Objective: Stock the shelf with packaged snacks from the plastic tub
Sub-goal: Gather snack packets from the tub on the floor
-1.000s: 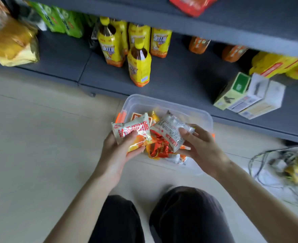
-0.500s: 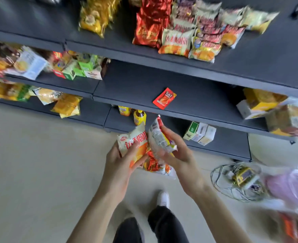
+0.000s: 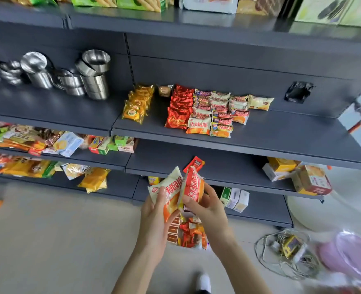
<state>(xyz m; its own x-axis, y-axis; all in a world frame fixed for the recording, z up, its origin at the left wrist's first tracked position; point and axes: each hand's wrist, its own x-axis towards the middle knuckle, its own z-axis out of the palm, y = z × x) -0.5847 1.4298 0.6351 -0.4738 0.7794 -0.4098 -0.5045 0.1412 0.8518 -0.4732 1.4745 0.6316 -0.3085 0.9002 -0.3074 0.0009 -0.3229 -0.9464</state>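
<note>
The left hand (image 3: 156, 211) grips a cream-and-orange snack packet (image 3: 170, 188). The right hand (image 3: 207, 209) pinches a second packet (image 3: 193, 187), near and below the middle shelf (image 3: 281, 137). Rows of packets (image 3: 207, 115) already lie there and a heap (image 3: 189, 235) waits beneath the hands, so the task looks partway done.

Bright, even light is filling the aisle and glinting off the steel cups (image 3: 94, 81); the wide lens is bowing the shelf (image 3: 281, 128), and blur is smearing the lower right corner
</note>
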